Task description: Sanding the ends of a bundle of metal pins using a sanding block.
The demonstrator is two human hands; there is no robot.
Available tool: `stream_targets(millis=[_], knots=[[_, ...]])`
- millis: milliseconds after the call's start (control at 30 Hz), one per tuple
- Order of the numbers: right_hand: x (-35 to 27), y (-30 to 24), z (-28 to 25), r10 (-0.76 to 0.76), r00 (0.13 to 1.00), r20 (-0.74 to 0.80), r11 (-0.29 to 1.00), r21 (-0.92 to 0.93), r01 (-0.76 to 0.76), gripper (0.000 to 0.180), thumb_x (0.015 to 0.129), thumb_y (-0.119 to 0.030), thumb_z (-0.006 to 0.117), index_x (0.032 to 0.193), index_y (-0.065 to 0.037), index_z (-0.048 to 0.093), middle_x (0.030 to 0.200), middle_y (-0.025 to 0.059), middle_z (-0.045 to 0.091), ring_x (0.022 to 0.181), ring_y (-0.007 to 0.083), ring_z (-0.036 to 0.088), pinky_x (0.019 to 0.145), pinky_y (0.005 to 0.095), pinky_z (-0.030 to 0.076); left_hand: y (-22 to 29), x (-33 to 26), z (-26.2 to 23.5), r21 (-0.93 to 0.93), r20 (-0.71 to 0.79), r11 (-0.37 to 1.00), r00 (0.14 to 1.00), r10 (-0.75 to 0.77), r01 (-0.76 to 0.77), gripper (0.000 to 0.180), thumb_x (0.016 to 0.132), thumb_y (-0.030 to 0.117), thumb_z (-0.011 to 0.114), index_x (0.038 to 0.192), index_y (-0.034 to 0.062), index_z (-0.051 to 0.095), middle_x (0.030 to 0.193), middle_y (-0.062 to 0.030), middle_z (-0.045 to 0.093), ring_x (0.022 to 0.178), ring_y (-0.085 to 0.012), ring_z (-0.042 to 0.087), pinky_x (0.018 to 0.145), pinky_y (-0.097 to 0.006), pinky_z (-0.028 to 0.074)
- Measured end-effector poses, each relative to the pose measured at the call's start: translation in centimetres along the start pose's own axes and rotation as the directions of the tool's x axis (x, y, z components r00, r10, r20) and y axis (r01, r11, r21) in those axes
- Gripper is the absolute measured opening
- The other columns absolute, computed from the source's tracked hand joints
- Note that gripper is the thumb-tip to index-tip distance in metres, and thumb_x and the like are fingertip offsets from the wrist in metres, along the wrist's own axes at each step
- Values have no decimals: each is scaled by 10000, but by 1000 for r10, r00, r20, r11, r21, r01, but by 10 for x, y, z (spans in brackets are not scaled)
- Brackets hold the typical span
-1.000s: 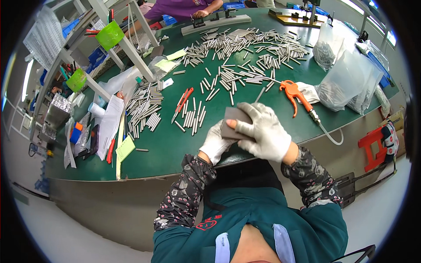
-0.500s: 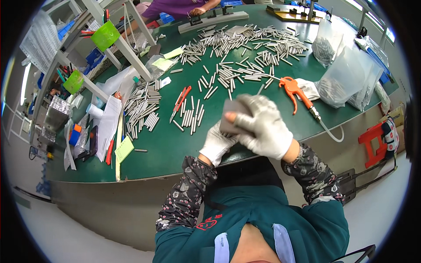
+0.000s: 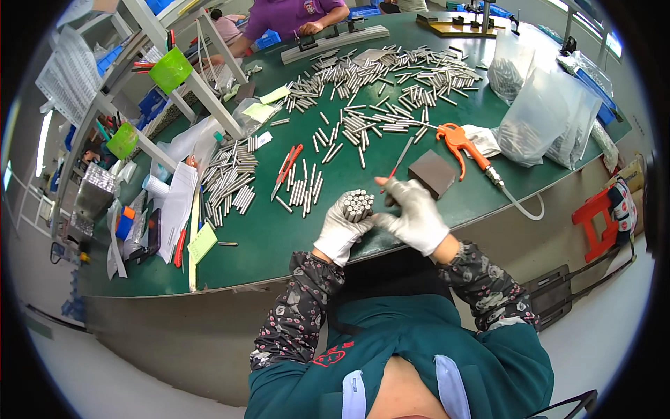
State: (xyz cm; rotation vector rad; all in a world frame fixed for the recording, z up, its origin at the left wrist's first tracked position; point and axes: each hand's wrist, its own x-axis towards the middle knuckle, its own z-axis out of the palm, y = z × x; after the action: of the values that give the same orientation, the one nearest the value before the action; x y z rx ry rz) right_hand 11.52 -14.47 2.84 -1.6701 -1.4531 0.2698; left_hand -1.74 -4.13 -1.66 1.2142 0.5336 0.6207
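Observation:
My left hand, in a white glove, grips a round bundle of short metal rods held upright, ends facing up, at the near edge of the green table. My right hand, also gloved, presses its fingers against the bundle's right side with the thumb raised. A grey rectangular block lies on the table just beyond my right hand. A thin red-handled tool lies past my thumb; I cannot tell if it touches the thumb.
Loose metal rods cover the far table and a sorted row of rods lies left. Red pliers, an orange air gun with hose, plastic bags, a white shelf frame, a red stool, another person opposite.
My right hand held the grey block on top of the bundle; the block now lies on the table, and the hand has come back to the bundle's side. The rod ends are now uncovered.

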Motion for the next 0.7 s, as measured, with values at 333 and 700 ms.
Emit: stream_targets(millis=[333,700], knots=[[12,3,32,3,1000,5,974,226,-4,415,643,-144,702,1007,-5,561,806,130,579,717,236,551,694,301,438,7,-1,-2,-46,121,997,990,68,-63,569,643,4,728,1156,49,485,927,6,602,771,-71,552,625,-182,437],[14,11,42,49,998,-29,948,315,-37,415,673,-91,707,1049,-8,552,814,72,581,704,123,526,685,247,443,5,4,-7,83,92,996,996,7,-15,523,656,62,734,1128,99,511,864,54,602,565,-2,487,379,-138,337]])
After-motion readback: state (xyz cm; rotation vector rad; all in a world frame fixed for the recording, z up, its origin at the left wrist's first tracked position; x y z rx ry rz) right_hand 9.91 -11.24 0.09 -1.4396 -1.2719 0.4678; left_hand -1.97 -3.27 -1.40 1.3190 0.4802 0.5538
